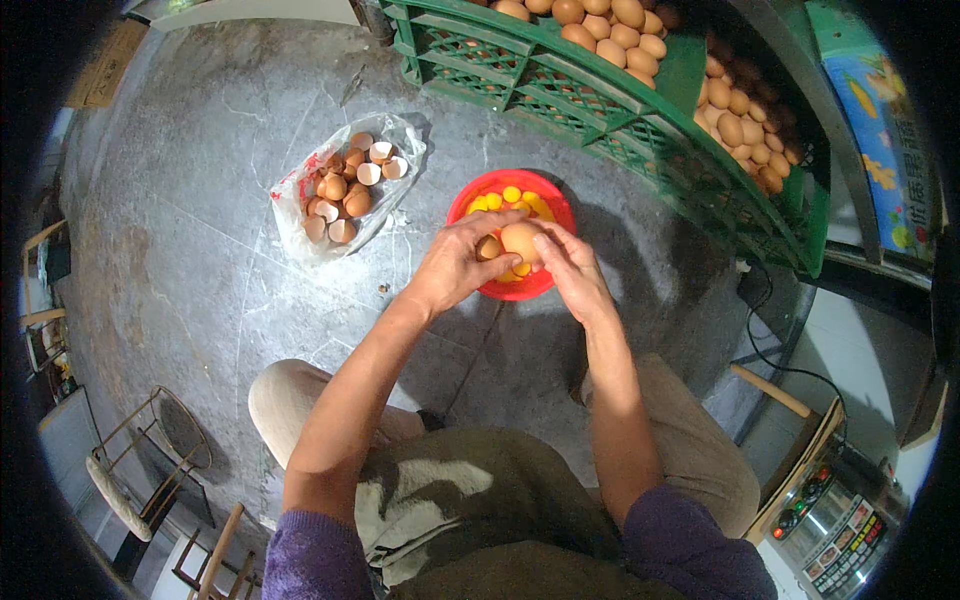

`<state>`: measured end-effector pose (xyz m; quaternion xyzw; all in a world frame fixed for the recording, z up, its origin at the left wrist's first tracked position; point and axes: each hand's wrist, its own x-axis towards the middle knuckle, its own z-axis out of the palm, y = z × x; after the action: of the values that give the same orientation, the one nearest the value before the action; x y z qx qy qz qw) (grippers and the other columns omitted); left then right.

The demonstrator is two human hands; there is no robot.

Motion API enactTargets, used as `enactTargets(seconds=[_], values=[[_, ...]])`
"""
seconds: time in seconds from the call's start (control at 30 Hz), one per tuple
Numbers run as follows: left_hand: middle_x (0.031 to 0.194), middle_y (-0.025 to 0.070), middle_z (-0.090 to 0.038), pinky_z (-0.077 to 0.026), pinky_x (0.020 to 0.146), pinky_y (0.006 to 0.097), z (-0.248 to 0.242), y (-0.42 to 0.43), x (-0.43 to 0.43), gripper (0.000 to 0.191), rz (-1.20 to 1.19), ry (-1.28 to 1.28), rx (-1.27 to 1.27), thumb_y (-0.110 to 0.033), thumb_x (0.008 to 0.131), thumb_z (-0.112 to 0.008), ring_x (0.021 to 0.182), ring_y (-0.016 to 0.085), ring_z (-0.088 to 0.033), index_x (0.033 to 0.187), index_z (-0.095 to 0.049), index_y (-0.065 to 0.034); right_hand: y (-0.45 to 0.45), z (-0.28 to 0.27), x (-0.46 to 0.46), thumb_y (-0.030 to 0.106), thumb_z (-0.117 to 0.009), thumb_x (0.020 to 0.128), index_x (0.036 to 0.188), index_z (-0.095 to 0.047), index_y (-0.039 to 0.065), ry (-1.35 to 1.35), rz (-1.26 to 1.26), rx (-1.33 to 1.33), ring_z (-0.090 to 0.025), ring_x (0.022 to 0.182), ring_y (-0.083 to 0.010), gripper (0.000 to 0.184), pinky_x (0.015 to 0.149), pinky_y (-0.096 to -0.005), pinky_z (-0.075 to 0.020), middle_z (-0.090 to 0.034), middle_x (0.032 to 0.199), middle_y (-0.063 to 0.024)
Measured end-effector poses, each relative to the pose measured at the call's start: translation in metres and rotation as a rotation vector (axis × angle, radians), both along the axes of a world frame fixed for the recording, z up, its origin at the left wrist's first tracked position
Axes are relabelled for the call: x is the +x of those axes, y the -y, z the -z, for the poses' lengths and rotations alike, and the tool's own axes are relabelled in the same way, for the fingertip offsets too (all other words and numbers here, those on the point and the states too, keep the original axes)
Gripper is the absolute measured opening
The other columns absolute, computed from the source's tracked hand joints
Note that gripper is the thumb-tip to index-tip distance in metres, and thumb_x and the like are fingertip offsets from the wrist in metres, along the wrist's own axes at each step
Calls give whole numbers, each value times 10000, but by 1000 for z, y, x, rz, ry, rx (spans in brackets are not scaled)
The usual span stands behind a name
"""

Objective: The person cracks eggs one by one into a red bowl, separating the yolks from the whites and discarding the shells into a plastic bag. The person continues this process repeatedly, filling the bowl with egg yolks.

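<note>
Over a red plastic bowl [566,206] on the floor, both my hands are close together. My left hand [454,255] curls around a brown egg [489,247], partly hidden by the fingers; whether its shell is whole I cannot tell. A lighter brown egg [520,241] sits between the two hands, with the fingers of my right hand [576,266] on its right side. Several yellow egg yolks [511,194] lie in the bowl, showing beyond and below my fingers. To the left, a clear plastic bag [292,236] lies spread open, holding several broken eggshells [357,201].
Green plastic crates [555,94] with many brown eggs [611,52] curve around the upper right. A round-seated stool [184,420] stands at lower left. At lower right are a metal appliance [832,517] and a black cable [787,367]. A cardboard box [105,64] stands upper left.
</note>
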<state>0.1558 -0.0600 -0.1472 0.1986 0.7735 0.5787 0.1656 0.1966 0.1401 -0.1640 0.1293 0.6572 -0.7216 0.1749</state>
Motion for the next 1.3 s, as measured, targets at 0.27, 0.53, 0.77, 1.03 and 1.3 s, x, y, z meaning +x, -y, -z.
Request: enactTargets(seconds=[0.27, 0.53, 0.77, 1.03, 1.3], values=[[1075, 162, -678, -524, 830, 326, -3, -4, 1, 474, -47, 120, -67, -101, 803, -737, 905, 207, -671, 1245, -602, 7, -1, -13, -5, 100, -696, 882, 1280, -602, 57, -46, -50, 25, -599, 810, -66, 411, 698, -211, -506, -663, 1024, -27], [979, 190, -680, -523, 764, 328, 2, -6, 5, 450, -76, 89, -168, -115, 789, -727, 821, 228, -671, 1206, -627, 19, 2, 6, -1, 7, -736, 819, 1250, -638, 68, -79, -42, 68, -552, 717, -26, 446, 663, -181, -499, -671, 951, 0], [961, 190, -681, -525, 759, 333, 6, -8, 5, 448, -72, 41, -215, -133, 791, -733, 796, 244, -669, 1203, -631, 11, -2, 14, -2, -23, -715, 813, 1238, -646, 65, -152, -95, 175, -531, 713, -15, 439, 658, -177, -480, -662, 945, 28], [856, 128, -683, -515, 729, 284, 6, -7, 3, 443, -62, 163, -179, -113, 828, -716, 747, 98, -586, 1239, -614, 13, -8, 9, -13, -40, -692, 817, 1263, -627, 63, -52, -146, 76, -551, 754, -27, 462, 693, -180, -489, -661, 1000, 26], [984, 196, -699, -542, 800, 336, 11, -1, -5, 433, -41, 234, -31, -72, 782, -700, 826, 292, -696, 1204, -633, -4, -17, 5, -21, -61, -640, 832, 1262, -613, 19, -113, -201, 50, -594, 891, -73, 438, 793, -229, -512, -651, 1125, -14]])
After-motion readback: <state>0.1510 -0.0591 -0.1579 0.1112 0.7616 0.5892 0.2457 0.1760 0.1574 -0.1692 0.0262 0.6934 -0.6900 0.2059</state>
